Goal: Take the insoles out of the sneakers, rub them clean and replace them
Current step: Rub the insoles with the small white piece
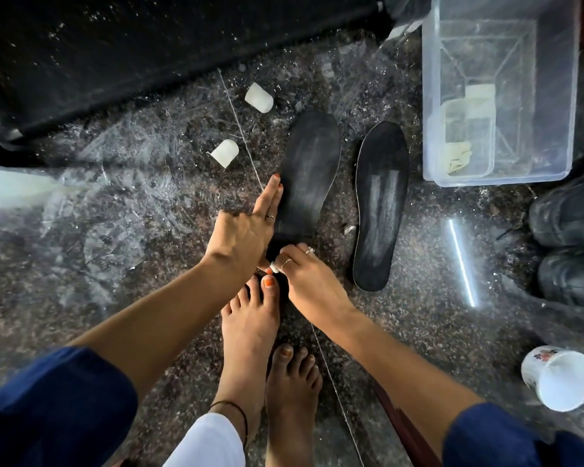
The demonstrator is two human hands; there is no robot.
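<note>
On the speckled stone floor [115, 230], two black insoles lie side by side, already out of the sneakers [570, 244], which stand together at the right edge. Left hand [240, 230]: flat and open, fingers extended along the edge of the nearer insole [309, 173], apparently pinning it so that it does not slide under rubbing; it grips nothing. Right hand [304, 278]: fingers curled closed around a small white wad [274, 265], probably a cloth or tissue, pressed at the heel end of that insole, which suggests the cleaning step is in progress. The second insole [380, 203] lies apart to the right, within reach, presumably waiting its turn or already rubbed; which cannot be told. A clear plastic box [499, 170] sits beyond it, a white cup [558, 379] lies at lower right, and two small white pieces [258, 97] rest further off. Bare feet [250, 318] stand just below the hands.
</note>
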